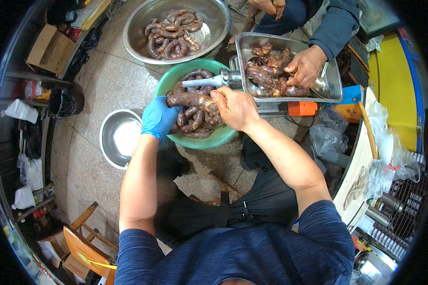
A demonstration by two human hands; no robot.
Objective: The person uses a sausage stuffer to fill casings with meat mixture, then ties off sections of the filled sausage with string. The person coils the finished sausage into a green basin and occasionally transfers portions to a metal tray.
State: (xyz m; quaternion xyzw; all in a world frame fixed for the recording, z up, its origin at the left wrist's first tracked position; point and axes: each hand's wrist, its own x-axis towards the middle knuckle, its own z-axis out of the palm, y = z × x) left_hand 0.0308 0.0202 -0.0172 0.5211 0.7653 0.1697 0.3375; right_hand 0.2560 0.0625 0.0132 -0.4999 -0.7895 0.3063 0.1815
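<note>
A thick dark raw sausage (pixel 192 100) stretches between my two hands over a green plastic basin (pixel 214 143). My left hand (pixel 160 115), in a blue glove, grips its left end. My bare right hand (pixel 235 108) holds the other end, thumb on top. Just above the sausage, the pale filling tube (pixel 203 82) of a metal meat grinder (pixel 233 79) points left over the basin. I cannot see any casing on the tube. More linked sausages (pixel 196 121) lie coiled in the basin beneath my hands.
A co-worker's hand (pixel 306 67) reaches into a steel tray (pixel 289 99) of marinated meat (pixel 265 73) with a metal spoon (pixel 321 85). Behind stands a large steel bowl (pixel 132 42) of sausages. A smaller steel bowl (pixel 107 142) sits left; a wooden chair (pixel 85 249) stands lower left.
</note>
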